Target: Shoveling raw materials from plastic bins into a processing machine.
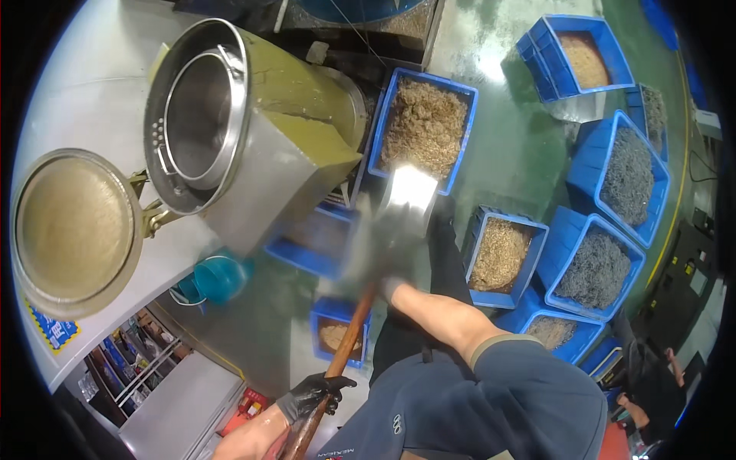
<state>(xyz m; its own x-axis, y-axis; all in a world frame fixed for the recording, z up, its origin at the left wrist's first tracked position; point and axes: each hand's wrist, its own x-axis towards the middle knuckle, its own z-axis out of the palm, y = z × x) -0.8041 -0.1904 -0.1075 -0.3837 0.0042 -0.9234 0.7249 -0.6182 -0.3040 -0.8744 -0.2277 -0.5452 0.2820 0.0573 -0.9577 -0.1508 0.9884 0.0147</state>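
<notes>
i am holding a shovel with both hands. my left hand is wearing a black glove and is wrapping tight around the low end of the brown wooden handle. my right hand is gripping the handle higher up, near the metal scoop, but it is blurry, so i cannot tell how the fingers are lying. the shiny scoop is blurry too and is hanging over the edge of a blue bin full of tan shavings. to the left of that bin a big metal machine is standing with its round lid swung open beside it. a teal cup is sitting below the machine. more blue bins are standing on the green floor to my right, some holding tan shavings and some holding grey ones. a small blue bin is sitting just behind the handle.
</notes>
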